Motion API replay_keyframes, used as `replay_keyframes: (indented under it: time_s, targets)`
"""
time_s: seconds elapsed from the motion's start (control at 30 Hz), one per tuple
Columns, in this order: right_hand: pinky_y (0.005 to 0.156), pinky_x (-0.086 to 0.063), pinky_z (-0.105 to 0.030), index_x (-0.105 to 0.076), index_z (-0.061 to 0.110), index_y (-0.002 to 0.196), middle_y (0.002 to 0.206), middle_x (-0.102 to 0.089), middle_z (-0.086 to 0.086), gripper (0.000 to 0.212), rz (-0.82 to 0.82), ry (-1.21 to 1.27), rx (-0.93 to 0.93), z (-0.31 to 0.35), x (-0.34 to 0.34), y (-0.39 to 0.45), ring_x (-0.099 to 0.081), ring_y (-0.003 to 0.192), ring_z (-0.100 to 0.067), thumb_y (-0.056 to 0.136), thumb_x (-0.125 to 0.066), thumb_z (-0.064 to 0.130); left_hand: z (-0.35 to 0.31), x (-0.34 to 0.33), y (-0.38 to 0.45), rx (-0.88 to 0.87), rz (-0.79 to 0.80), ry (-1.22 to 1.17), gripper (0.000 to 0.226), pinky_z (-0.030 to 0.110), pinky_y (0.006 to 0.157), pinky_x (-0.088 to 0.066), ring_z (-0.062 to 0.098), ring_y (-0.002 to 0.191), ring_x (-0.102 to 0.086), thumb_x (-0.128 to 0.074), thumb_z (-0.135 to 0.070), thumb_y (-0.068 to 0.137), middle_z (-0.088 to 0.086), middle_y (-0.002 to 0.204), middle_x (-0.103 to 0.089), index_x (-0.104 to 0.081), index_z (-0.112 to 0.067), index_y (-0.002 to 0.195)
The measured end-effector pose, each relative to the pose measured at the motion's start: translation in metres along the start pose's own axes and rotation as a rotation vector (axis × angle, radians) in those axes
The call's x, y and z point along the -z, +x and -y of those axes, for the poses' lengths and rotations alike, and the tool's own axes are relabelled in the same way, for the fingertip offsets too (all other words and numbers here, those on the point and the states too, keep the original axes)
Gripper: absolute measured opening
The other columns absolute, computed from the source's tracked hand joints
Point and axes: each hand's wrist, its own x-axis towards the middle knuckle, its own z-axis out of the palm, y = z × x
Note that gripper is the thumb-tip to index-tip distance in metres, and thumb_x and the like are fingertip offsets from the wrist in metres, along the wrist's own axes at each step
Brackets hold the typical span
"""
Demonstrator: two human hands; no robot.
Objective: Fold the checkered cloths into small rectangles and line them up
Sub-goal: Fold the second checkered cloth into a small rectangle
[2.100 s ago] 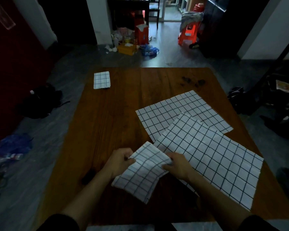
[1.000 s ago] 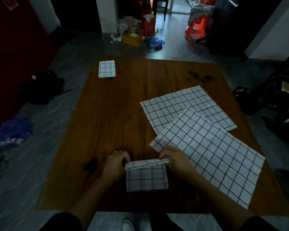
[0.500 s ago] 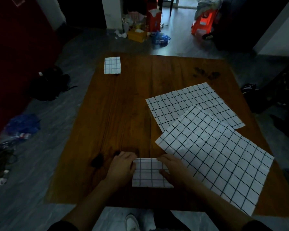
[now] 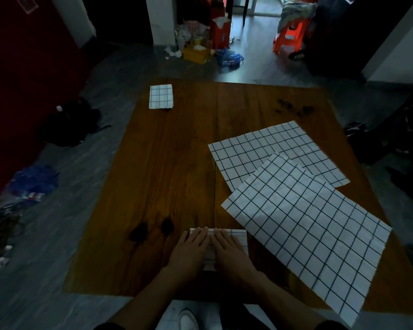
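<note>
one folded cloth (image 4: 161, 96) is set at the upper left. a second small folded cloth (image 4: 234, 234) is pressed flat under the left hand (image 4: 191, 248) and right hand (image 4: 229, 250), fingers straight, nothing gripped. two open cloths, the near open cloth (image 4: 305, 225) and the far open cloth (image 4: 272, 148), are left to be folded.

A small folded cloth (image 4: 239, 235), white with a dark grid, lies flat at lower centre. A finished folded rectangle (image 4: 161, 96) sits upper left. Two open cloths (image 4: 303, 232) overlap at right, the nearer atop the farther cloth (image 4: 267, 148).
</note>
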Motion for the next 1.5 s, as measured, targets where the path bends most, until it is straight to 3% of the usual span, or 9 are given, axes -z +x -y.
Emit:
replay_keyframes:
  time_s: [0.4, 0.53, 0.67, 0.83, 0.93, 1.03, 1.2, 1.4, 1.5]
  targets:
    - [0.112, 0.019, -0.038, 0.01, 0.017, 0.153, 0.148, 0.027, 0.004, 0.096, -0.021, -0.017, -0.103, -0.041, 0.006, -0.024, 0.024, 0.141, -0.015, 0.091, -0.054, 0.051, 0.017, -0.003, -0.015, 0.122, -0.016, -0.031, 0.084, 0.05, 0.12, -0.005, 0.03, 0.15, 0.002, -0.057, -0.041, 0.093, 0.009, 0.164, 0.003, -0.009, -0.012, 0.155]
    - [0.113, 0.014, -0.036, -0.002, 0.018, 0.155, 0.162, 0.005, 0.0, 0.093, -0.069, 0.005, -0.105, -0.04, 0.007, -0.022, 0.004, 0.15, -0.018, 0.088, -0.059, 0.049, 0.019, 0.001, -0.013, 0.116, -0.079, -0.026, 0.077, 0.05, 0.118, -0.012, 0.029, 0.149, -0.01, -0.06, -0.041, 0.09, 0.008, 0.163, -0.013, -0.025, -0.012, 0.152]
    - [0.118, -0.007, -0.035, -0.022, 0.023, 0.151, 0.159, -0.022, 0.0, 0.073, -0.196, 0.007, -0.125, -0.041, 0.017, -0.019, -0.017, 0.145, -0.019, 0.09, -0.057, 0.044, 0.022, 0.015, -0.007, 0.132, -0.158, -0.035, 0.067, 0.042, 0.112, -0.023, 0.023, 0.139, -0.025, -0.061, -0.042, 0.088, 0.001, 0.15, -0.033, -0.034, -0.02, 0.145]
    - [0.116, -0.015, -0.042, -0.024, 0.022, 0.149, 0.153, -0.026, -0.005, 0.085, -0.15, -0.036, -0.126, -0.042, 0.031, -0.003, -0.021, 0.141, -0.026, 0.08, -0.071, 0.041, 0.023, 0.028, 0.01, 0.194, -0.044, -0.048, 0.093, 0.045, 0.111, -0.027, 0.028, 0.135, -0.028, -0.078, -0.038, 0.074, 0.005, 0.147, -0.031, -0.023, -0.023, 0.148]
    - [0.114, -0.018, -0.042, -0.034, 0.025, 0.141, 0.148, -0.031, -0.005, 0.079, -0.114, -0.033, -0.133, -0.044, 0.034, 0.002, -0.024, 0.137, -0.027, 0.075, -0.074, 0.043, 0.02, 0.033, 0.018, 0.212, 0.025, 0.001, 0.099, 0.047, 0.11, -0.028, 0.031, 0.133, -0.027, -0.086, -0.038, 0.065, 0.008, 0.144, -0.032, -0.028, -0.021, 0.143]
    - [0.112, -0.022, -0.041, -0.045, 0.026, 0.128, 0.142, -0.035, -0.002, 0.064, -0.102, -0.024, -0.148, -0.047, 0.033, 0.002, -0.027, 0.133, -0.025, 0.074, -0.073, 0.046, 0.018, 0.034, 0.02, 0.171, 0.033, 0.038, 0.086, 0.048, 0.109, -0.029, 0.03, 0.131, -0.028, -0.082, -0.038, 0.067, 0.008, 0.141, -0.033, -0.036, -0.021, 0.138]
    - [0.103, -0.029, -0.037, -0.054, 0.025, 0.112, 0.123, -0.051, 0.001, 0.033, -0.198, 0.013, -0.137, -0.044, 0.036, 0.001, -0.042, 0.117, -0.019, 0.087, -0.061, 0.046, 0.019, 0.033, 0.016, 0.103, -0.132, -0.112, 0.023, 0.042, 0.101, -0.034, 0.021, 0.119, -0.043, -0.047, -0.029, 0.097, 0.001, 0.128, -0.05, -0.051, -0.024, 0.12]
    - [0.088, -0.042, -0.033, -0.064, 0.021, 0.097, 0.096, -0.059, 0.003, 0.024, -0.283, 0.057, 0.079, -0.026, 0.059, 0.013, -0.051, 0.089, -0.013, 0.097, -0.046, 0.037, 0.019, 0.055, 0.008, 0.017, -0.299, -0.201, 0.015, 0.034, 0.093, -0.033, 0.014, 0.109, -0.044, -0.044, -0.028, 0.098, -0.007, 0.113, -0.054, -0.058, -0.029, 0.105]
    - [0.08, -0.037, -0.029, -0.062, 0.023, 0.093, 0.09, -0.052, 0.007, 0.029, -0.307, 0.132, 0.12, -0.025, 0.071, 0.015, -0.045, 0.085, -0.009, 0.096, -0.041, 0.042, 0.024, 0.065, 0.001, 0.005, -0.349, -0.205, 0.016, 0.034, 0.092, -0.033, 0.014, 0.108, -0.045, -0.047, -0.024, 0.096, -0.008, 0.111, -0.056, -0.06, -0.028, 0.105]
